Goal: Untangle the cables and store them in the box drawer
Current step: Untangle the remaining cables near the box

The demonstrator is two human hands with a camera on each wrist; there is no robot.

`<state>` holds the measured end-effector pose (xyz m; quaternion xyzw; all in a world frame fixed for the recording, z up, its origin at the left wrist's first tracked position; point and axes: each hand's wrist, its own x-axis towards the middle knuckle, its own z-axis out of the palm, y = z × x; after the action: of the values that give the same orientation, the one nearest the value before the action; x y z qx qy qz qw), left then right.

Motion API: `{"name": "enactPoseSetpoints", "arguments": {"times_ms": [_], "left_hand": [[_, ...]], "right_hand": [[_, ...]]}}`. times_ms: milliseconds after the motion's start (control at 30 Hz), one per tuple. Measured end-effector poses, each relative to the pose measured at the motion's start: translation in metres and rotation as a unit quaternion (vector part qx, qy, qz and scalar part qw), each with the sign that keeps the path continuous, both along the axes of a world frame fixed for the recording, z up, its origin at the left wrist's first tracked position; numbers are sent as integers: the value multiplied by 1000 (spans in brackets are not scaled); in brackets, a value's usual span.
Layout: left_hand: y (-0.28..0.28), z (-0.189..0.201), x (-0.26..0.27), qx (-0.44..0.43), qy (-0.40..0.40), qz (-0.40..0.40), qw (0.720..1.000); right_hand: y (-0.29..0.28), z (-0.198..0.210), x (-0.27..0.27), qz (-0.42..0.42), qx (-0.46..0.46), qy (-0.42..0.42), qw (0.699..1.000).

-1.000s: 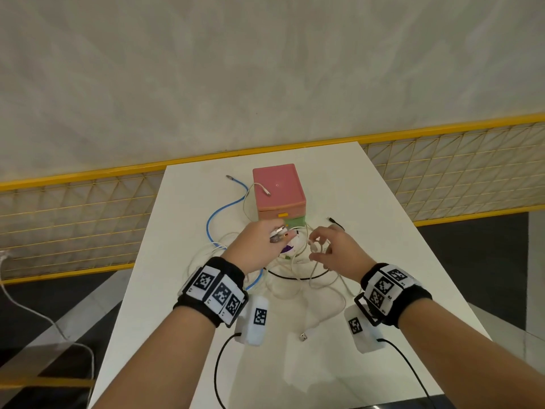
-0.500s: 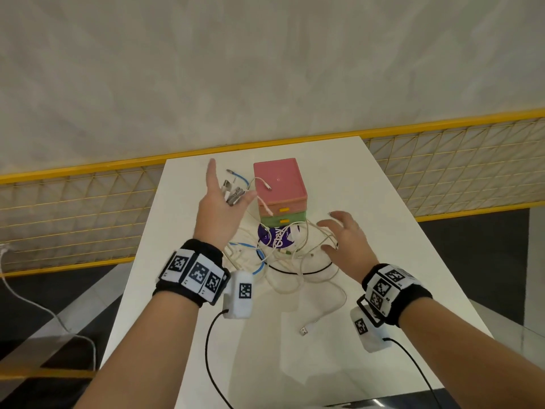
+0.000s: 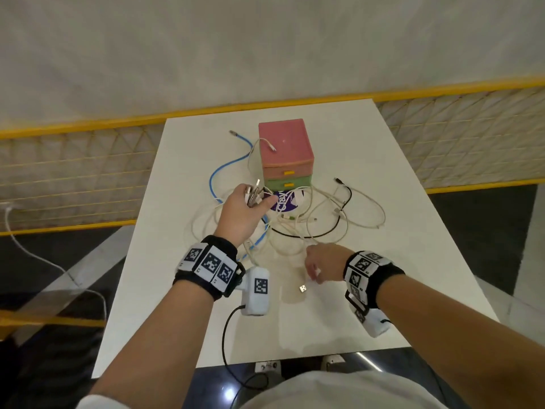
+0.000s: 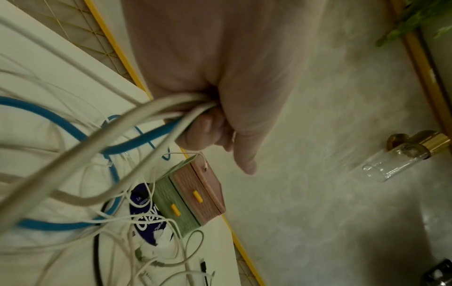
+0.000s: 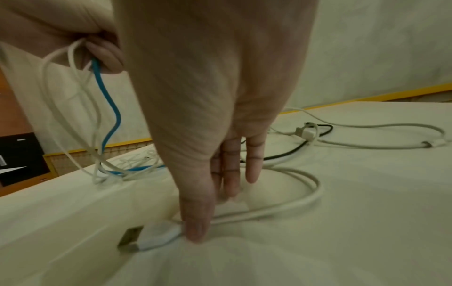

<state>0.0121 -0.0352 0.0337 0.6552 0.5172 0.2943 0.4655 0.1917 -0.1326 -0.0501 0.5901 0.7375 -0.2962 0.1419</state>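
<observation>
While your left hand (image 3: pixel 242 208) is clutching its bundle of cable ends lower again beside the box (image 3: pixel 285 154), your right hand (image 3: pixel 320 264) is now reaching back, straight fingers pressing the last loose white plug (image 5: pixel 156 235), leaving one end to gather.

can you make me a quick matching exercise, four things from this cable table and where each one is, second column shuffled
Things:
1. bundle of plugs
2. small white plug
3. black cable
4. USB plug

Places:
A. on the table by the right hand
B. on top of the pink box
C. gripped in the left hand
D. lying on the table right of the box

Pairs: 1-C, 2-B, 3-D, 4-A
</observation>
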Motion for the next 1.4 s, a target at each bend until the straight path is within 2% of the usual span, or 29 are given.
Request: {"name": "enactPoseSetpoints", "arguments": {"times_ms": [133, 233, 367, 467, 533, 600, 700, 867, 967, 1033, 1100, 1133, 1167, 1200, 1233, 1300, 1400], "left_hand": [[-8, -4, -4, 7, -3, 23, 1000], [-11, -1, -6, -8, -9, 54, 998], [-13, 4, -3, -12, 10, 68, 998], [-18, 7, 5, -25, -25, 25, 999], [-25, 12, 12, -36, -61, -19, 997], [-31, 16, 16, -32, -105, -34, 993], [-30, 21, 15, 1, -125, 8, 992], [-3, 37, 1, 7, -212, 134, 968], [9, 55, -9, -12, -291, 146, 945], [9, 63, -12, -40, -313, 97, 944], [2, 69, -8, -41, -229, -3, 973], [-3, 71, -5, -35, -139, -66, 988], [-8, 72, -2, -31, -31, -127, 991], [-11, 70, 0, -30, 67, -180, 981], [-12, 69, 2, -30, 132, -213, 968], [-8, 71, 0, -1, 170, -195, 966], [6, 79, -9, 96, 144, -63, 983]], "right_hand": [[-9, -5, 0, -58, 40, 17, 997], [-9, 2, 1, -176, 66, 147, 971], [0, 30, -15, -269, 172, 317, 893], [7, 57, -36, -287, 213, 449, 819], [11, 69, -45, -293, 230, 504, 779], [14, 77, -51, -294, 249, 522, 761], [15, 79, -51, -275, 255, 518, 768], [4, 70, -36, -224, 228, 463, 826], [-1, 63, -18, -202, 220, 401, 866], [2, 61, -8, -202, 226, 356, 884], [10, 66, -3, -212, 251, 348, 878], [15, 72, -2, -221, 270, 355, 867], [20, 80, 0, -226, 288, 361, 858], [25, 88, 4, -222, 301, 362, 854], [29, 96, 7, -210, 308, 359, 856], [32, 109, 18, -195, 306, 347, 865], [32, 117, 40, -217, 298, 313, 876]]}}
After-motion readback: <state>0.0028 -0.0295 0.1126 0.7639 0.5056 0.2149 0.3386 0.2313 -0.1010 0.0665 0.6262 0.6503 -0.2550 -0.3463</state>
